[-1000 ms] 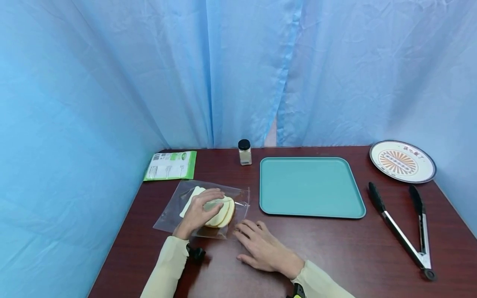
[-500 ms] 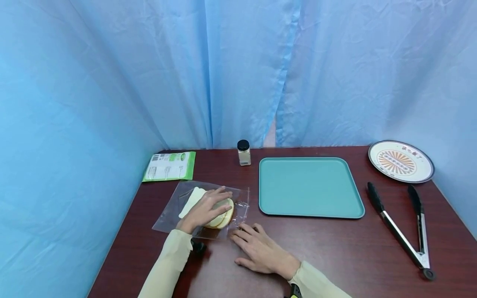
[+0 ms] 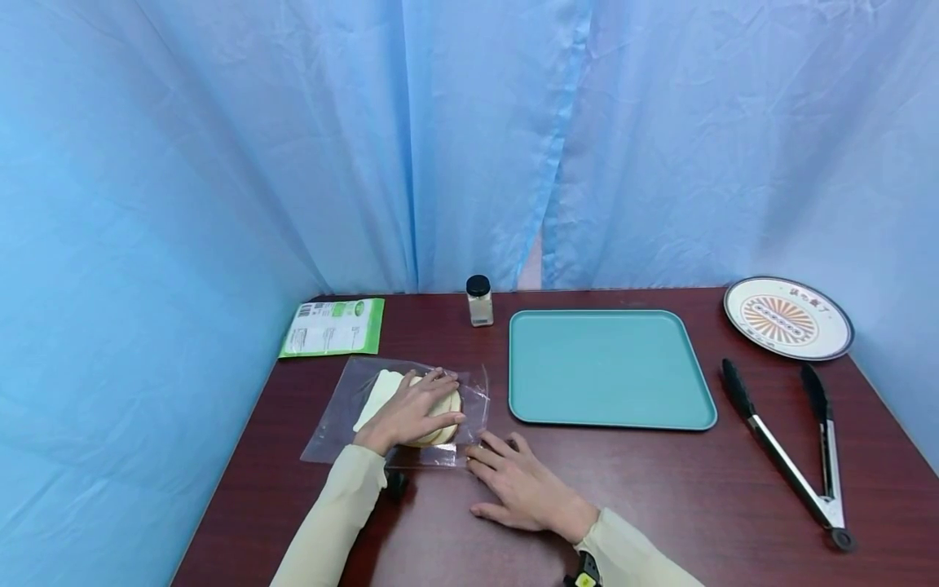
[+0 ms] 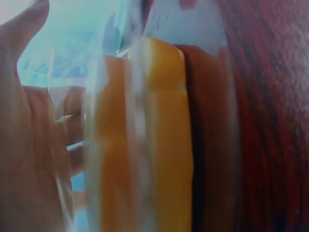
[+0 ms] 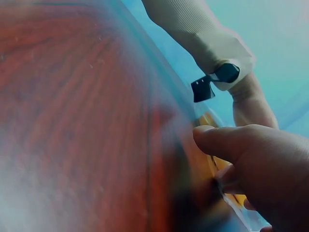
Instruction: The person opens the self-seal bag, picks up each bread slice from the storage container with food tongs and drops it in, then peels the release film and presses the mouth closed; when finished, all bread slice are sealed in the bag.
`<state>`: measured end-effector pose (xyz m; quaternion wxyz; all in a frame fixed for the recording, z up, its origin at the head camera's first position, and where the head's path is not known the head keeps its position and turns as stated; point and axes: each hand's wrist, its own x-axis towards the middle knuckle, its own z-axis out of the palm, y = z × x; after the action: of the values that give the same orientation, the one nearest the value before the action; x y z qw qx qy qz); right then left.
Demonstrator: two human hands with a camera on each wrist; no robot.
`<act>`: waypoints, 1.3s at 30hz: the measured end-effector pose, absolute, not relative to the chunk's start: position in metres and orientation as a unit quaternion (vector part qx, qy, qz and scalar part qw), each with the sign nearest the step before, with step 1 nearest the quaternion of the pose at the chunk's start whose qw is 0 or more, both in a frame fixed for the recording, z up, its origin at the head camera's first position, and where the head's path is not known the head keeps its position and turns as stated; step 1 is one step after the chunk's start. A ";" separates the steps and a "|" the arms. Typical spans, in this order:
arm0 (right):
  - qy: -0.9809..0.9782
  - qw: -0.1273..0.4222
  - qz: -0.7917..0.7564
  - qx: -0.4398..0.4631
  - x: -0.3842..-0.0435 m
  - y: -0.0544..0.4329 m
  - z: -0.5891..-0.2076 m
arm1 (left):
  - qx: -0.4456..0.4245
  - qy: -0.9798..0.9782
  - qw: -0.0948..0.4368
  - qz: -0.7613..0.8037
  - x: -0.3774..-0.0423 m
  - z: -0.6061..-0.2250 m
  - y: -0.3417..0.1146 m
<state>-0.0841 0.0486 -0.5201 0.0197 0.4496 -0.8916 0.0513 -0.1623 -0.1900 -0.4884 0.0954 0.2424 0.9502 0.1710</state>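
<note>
A clear plastic bag (image 3: 330,428) lies flat at the left of the table, with slices of bread (image 3: 377,397) inside. My left hand (image 3: 414,410) rests on the bag over the bread, fingers spread toward its right end. Seen close in the left wrist view, the bread's brown crust (image 4: 171,145) shows through the film beside the left palm (image 4: 29,145). My right hand (image 3: 524,487) lies low at the bag's lower right corner, its fingertips at the edge of the film. In the right wrist view, the right thumb (image 5: 222,137) overlaps the bread and bag.
A teal tray (image 3: 612,367) sits right of the bag, with a black-lidded jar (image 3: 480,302) behind and between them. A green and white packet (image 3: 333,326) lies at the back left. Spread tongs (image 3: 788,456) and a patterned plate (image 3: 822,334) are at the right.
My left hand has slid slightly right and lowered flatter onto the bag. The bag's right end has shifted a little. My right hand moved only slightly at the bag's corner.
</note>
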 end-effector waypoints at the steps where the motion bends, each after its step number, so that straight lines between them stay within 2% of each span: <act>1: -0.893 0.012 0.054 0.448 -0.086 0.050 -0.520 | 0.242 0.951 0.093 0.167 -0.162 -0.488 -0.190; 5: -0.894 -0.003 0.065 0.443 -0.091 0.053 -0.519 | 0.235 0.955 0.089 0.158 -0.163 -0.488 -0.189; 14: -0.892 0.016 0.083 0.445 -0.102 0.059 -0.516 | 0.216 0.962 0.081 0.148 -0.165 -0.487 -0.185; 31: -0.892 -0.029 0.153 0.424 -0.122 0.073 -0.495 | 0.217 0.959 0.068 0.171 -0.174 -0.476 -0.180; 39: -0.912 -0.022 0.198 0.358 -0.149 0.085 -0.478 | 0.237 0.957 0.084 0.144 -0.178 -0.475 -0.171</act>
<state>-0.1491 0.0852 -0.4780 -0.0218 0.3580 -0.9122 0.1982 -0.1778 -0.1715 -0.4752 0.0843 0.2371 0.9570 0.1442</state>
